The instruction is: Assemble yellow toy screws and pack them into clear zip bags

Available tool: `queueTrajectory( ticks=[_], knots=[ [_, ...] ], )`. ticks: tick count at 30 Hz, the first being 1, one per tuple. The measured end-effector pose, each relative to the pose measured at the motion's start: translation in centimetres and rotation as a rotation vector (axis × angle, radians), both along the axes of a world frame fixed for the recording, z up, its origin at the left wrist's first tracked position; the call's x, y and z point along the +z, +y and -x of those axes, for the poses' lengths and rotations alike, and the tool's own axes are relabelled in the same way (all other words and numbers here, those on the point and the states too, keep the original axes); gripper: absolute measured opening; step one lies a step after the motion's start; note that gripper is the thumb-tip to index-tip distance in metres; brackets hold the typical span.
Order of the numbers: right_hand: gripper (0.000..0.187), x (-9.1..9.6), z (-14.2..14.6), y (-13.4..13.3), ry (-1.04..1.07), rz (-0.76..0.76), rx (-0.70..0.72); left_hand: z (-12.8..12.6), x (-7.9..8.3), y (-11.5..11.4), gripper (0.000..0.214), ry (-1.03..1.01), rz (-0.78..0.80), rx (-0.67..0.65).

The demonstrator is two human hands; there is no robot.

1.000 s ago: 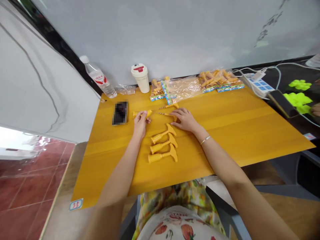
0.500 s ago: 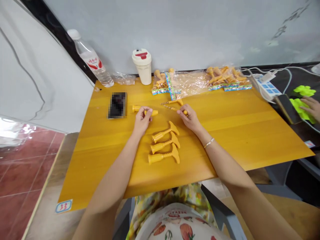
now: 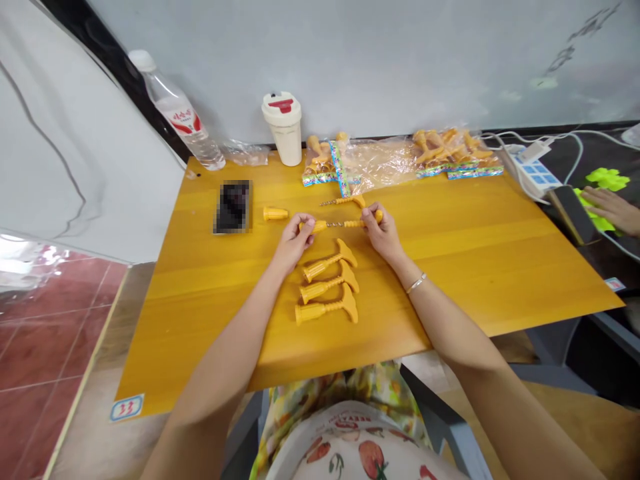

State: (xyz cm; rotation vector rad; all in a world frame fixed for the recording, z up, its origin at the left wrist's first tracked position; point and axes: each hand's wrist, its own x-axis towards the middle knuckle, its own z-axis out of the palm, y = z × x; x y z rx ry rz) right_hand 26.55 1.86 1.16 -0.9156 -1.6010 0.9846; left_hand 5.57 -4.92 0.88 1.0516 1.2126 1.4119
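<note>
Head view: my left hand [image 3: 293,241] pinching a short orange plastic cap [image 3: 311,226], my right hand [image 3: 384,233] pinching an orange-handled metal corkscrew [image 3: 350,223], tip to cap just above the tabletop [image 3: 475,253], I should keep both level and aligned.

A makeshift hand-assembly workroom, not a home: a plain yellow wooden bench [image 3: 450,267] set against a bare grey wall carries three identical yellow plastic tools [image 3: 327,287] laid in a row, with clear bags [image 3: 380,163] of the same parts along its far edge. A numbered sticker [image 3: 127,407] marks its near left corner. At far right, a power strip [image 3: 535,175] lies beside a dark bench where another person's hand [image 3: 613,210] handles green parts [image 3: 607,179].
</note>
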Motion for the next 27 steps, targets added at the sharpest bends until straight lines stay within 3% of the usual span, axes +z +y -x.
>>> queueTrajectory(
  ticks=[4,11,17,22,27],
  knots=[
    [0.051,0.5,0.9,-1.3,-0.058,0.038,0.05,0.0,0.0,-0.1,0.029,0.129,-0.068,-0.022],
    [0.059,1.2,1.9,-2.4,0.061,0.529,0.126,0.1,-0.1,-0.1,0.03,0.296,-0.132,-0.068],
    [0.045,1.5,1.7,-2.3,0.146,0.73,0.335,0.0,0.2,-0.4,0.022,0.446,-0.255,-0.068],
    [0.05,1.6,1.4,-2.3,0.072,0.598,0.374,0.1,0.3,-0.5,0.02,0.421,-0.179,-0.021],
    [0.044,1.3,0.4,-1.3,-0.041,0.315,0.314,0.4,0.1,-0.2,0.025,0.324,-0.103,0.075]
  ],
)
